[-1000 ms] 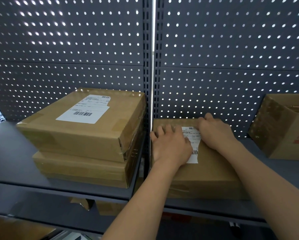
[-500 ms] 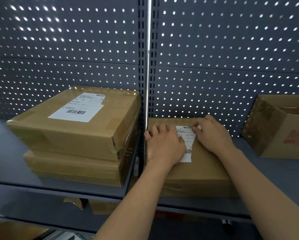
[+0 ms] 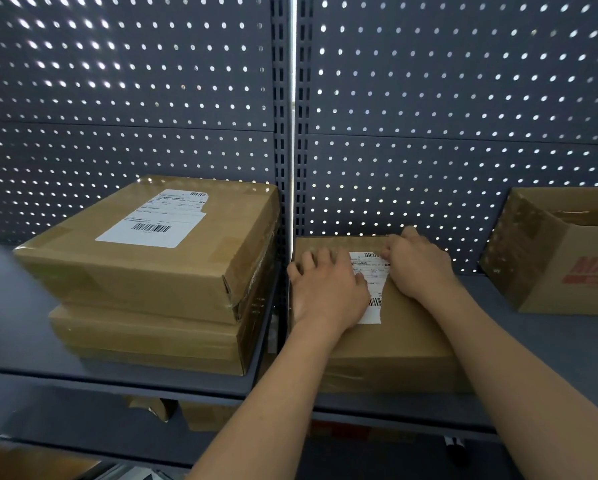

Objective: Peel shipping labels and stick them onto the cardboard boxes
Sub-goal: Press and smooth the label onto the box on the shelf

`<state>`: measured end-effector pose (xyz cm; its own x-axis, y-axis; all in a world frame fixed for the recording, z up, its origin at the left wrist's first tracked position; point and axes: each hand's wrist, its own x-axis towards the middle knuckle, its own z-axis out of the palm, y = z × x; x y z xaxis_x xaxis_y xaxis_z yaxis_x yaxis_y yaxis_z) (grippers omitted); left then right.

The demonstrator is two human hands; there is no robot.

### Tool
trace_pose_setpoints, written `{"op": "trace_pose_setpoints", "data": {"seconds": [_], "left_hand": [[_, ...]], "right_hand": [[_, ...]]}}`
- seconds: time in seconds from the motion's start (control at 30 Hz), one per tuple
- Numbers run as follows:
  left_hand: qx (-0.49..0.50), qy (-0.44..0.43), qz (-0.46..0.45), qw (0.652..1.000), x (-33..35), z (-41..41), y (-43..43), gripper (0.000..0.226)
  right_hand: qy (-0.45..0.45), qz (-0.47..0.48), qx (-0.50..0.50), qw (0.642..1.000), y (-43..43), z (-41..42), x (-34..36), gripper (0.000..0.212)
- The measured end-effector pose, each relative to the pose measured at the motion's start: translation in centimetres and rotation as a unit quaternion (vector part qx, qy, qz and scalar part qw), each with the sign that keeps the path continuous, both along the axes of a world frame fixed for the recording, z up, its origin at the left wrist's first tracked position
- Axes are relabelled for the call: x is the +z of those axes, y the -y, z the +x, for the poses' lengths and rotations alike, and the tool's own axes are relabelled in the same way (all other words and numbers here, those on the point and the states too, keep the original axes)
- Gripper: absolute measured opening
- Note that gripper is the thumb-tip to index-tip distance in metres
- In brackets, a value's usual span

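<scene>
Head view: left hand [image 3: 328, 289] and right hand [image 3: 419, 268], grips released and flat, press a barcoded label [image 3: 373, 282], print illegible, long axis front-to-back on the cardboard box [image 3: 405, 341].

left: stacked boxes [image 3: 145, 271] just beside the middle box [image 3: 394, 351] — narrow gap | right: bare shelf [image 3: 550, 341] free as far as the open carton [image 3: 547, 271] | back: pegboard wall [image 3: 429, 133] blocks | above: free

Dim, backlit through pegboard [image 3: 464, 98] holes
</scene>
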<state>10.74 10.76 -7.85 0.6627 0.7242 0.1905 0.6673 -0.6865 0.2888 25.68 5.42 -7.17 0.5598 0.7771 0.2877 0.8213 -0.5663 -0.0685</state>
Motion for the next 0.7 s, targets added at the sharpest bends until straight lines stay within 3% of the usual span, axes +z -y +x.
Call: {"op": "trace_pose_setpoints", "data": {"seconds": [0.13, 0.4, 0.7], "left_hand": [[0.0, 0.001, 0.006, 1.0, -0.1, 0.0, 0.0, 0.043], [-0.003, 0.006, -0.004, 1.0, 0.1, -0.2, 0.0, 0.045], [-0.029, 0.015, -0.03, 0.999, 0.8, -0.8, -0.5, 0.045]], "right_hand": [[-0.021, 0.013, 0.004, 1.0, 0.6, 0.3, -0.1, 0.026], [-0.158, 0.132, 0.039, 0.978, 1.9, 0.5, 0.3, 0.027], [-0.095, 0.113, 0.037, 0.988, 1.5, 0.2, 0.1, 0.019]]}}
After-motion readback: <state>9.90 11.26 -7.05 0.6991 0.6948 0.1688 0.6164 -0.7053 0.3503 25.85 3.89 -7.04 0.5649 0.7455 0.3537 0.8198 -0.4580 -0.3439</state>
